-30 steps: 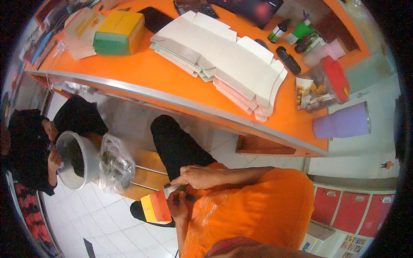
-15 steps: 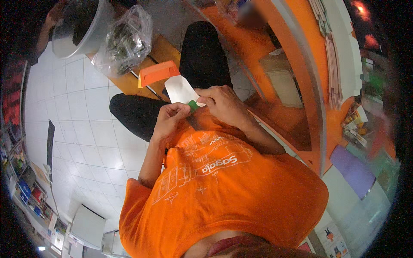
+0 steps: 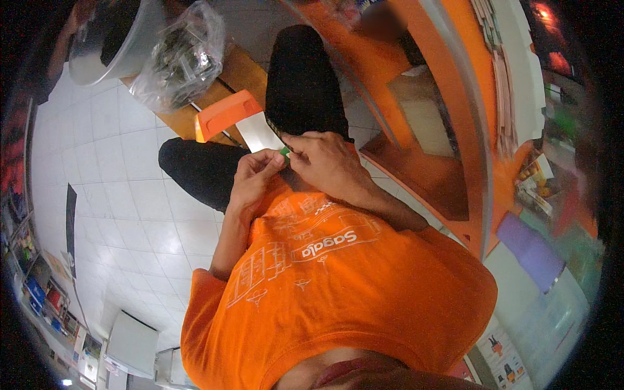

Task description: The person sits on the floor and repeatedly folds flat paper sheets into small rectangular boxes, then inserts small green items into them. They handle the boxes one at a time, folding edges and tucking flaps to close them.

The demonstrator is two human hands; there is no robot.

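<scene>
An orange-and-white carton (image 3: pixel 227 116) is in front of me above my lap, its white panel (image 3: pixel 257 132) turned up toward my fingers. My left hand (image 3: pixel 255 177) is closed, thumb and forefinger pinching a small green piece (image 3: pixel 285 152) at the panel's near end. My right hand (image 3: pixel 323 159) comes in from the right with curled fingers, gripping the carton's dark near edge right beside the green piece. The fingertips of both hands nearly meet there. Most of the green piece is covered by my fingers.
Beyond the carton, a clear plastic bag (image 3: pixel 182 62) with dark green contents lies on a wooden surface (image 3: pixel 244 68). A translucent tub (image 3: pixel 120 49) stands at far left, another person's arm (image 3: pixel 62 49) beside it. An orange shelf unit (image 3: pixel 422 172) runs along my right.
My right hand has come closer to my left, covering more of the green piece. The carton has tilted, and its dark edge now shows. The view has shifted slightly.
</scene>
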